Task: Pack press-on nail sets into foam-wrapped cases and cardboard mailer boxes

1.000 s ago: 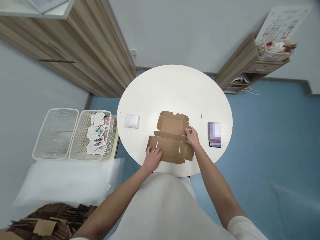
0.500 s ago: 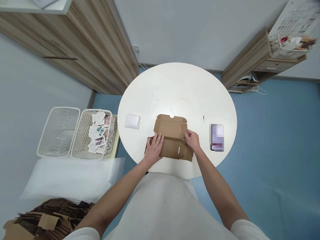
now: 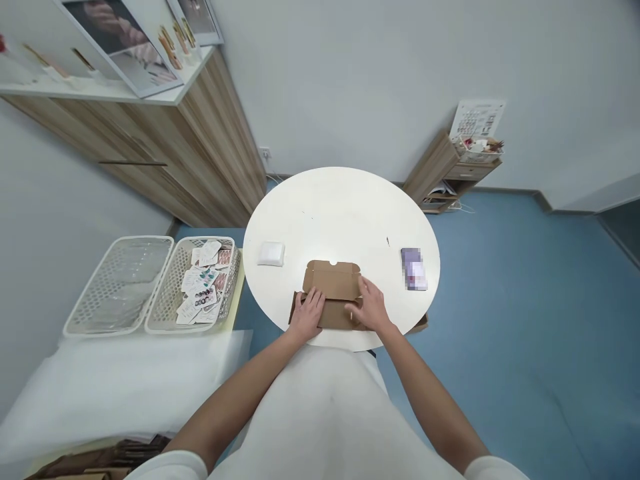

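— Nearest the camera, what do you see?

— A white-clad torso and two bare forearms reaching out to the near edge of a round white table point(image 3: 345, 200). Low at the left, a white sheet point(image 3: 100, 387) lies spread out, with a dark brown stack point(image 3: 100, 460) at the very bottom edge.

— And the hands?

— Both rest on a flat brown cardboard box blank point(image 3: 331, 293) lying at the near edge of the table. The left hand point(image 3: 307, 312) presses down on its near left part, fingers spread flat, gripping nothing. The right hand point(image 3: 367, 308) lies on the near right part, palm down, fingers stretched toward the middle fold; it also lies open rather than closed around anything.

— How does the blank lie?

— Its far flap, with a small notch in the far edge, lies flat beyond the fingers. The near panel is mostly under the hands.

— What else is on the table?

— A small white packet point(image 3: 271, 253) to the left of the blank, and a blurred purple rectangle point(image 3: 414, 268) to the right, both apart from it.

— Off the table?

— Two white perforated baskets at the left: the nearer-to-table basket point(image 3: 173, 310) holds printed cards, the left basket point(image 3: 80, 313) clear material. Farther off, a wooden cabinet point(image 3: 200, 147) stands far left and a small wooden shelf point(image 3: 440, 173) far right against the wall.
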